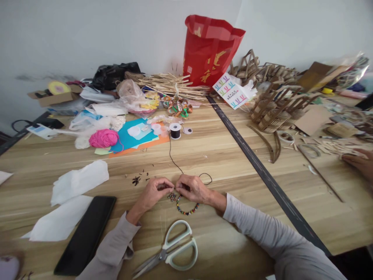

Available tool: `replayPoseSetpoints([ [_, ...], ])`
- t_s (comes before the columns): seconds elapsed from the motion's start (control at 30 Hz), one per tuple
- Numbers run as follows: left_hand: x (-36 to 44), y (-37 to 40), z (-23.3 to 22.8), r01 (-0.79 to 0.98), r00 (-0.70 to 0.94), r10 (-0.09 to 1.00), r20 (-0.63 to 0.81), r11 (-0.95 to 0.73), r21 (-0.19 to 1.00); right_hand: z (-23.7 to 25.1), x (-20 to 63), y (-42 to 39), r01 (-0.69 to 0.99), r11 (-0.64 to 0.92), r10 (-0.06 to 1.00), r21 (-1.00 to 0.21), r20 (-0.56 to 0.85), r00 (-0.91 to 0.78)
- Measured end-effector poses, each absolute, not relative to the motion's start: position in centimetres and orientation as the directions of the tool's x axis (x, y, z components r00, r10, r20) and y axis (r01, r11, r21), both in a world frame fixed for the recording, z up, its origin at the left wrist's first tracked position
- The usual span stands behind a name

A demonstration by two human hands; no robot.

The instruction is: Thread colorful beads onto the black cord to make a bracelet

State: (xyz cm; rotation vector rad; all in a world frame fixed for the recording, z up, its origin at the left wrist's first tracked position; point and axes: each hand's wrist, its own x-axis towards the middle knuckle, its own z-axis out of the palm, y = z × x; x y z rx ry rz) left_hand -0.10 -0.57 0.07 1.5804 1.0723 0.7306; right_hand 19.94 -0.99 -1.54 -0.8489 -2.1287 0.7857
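the fingertips of the left hand (153,191) and right hand (192,188) meet, pinching a black cord (174,163) and the end of a bead string (186,210); the beads curl on the table (221,155) just below the right wrist; both forearms angle inward from 6 o'clock; the cord runs toward 12 o'clock to a spool (175,130); scissors (171,249) lie at 6 o'clock; a black case (87,233) at 8 o'clock.

White card (232,91): "COFFEE" partly legible; red bag (210,49) print unreadable
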Motion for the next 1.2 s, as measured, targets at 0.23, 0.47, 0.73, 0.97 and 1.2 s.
replayPoseSetpoints([
  [0.23,-0.14,-0.57,-0.19,0.260,0.411,0.910,-0.058,-0.056,0.964,-1.48,19.96,-0.96,0.328,0.596,0.756,-0.733,0.376,-0.535],
  [0.47,-0.10,-0.57,-0.17,0.276,0.412,0.909,-0.069,-0.052,0.960,-1.83,19.97,-0.89,0.316,0.558,0.774,-0.768,0.343,-0.533],
  [0.73,-0.05,-0.60,-0.06,0.279,0.409,0.909,-0.075,-0.047,0.959,-2.01,20.18,-0.97,0.304,0.519,0.776,-0.799,0.291,-0.560],
  [0.97,-0.07,-0.58,0.03,0.280,0.412,0.907,-0.085,-0.038,0.959,-1.49,20.04,-0.99,0.246,0.541,0.756,-0.804,0.337,-0.561],
  [1.2,-0.26,-0.27,0.26,0.285,0.440,0.894,-0.087,-0.047,0.957,-1.04,19.98,-1.02,0.266,0.632,0.697,-0.728,0.385,-0.604],
])
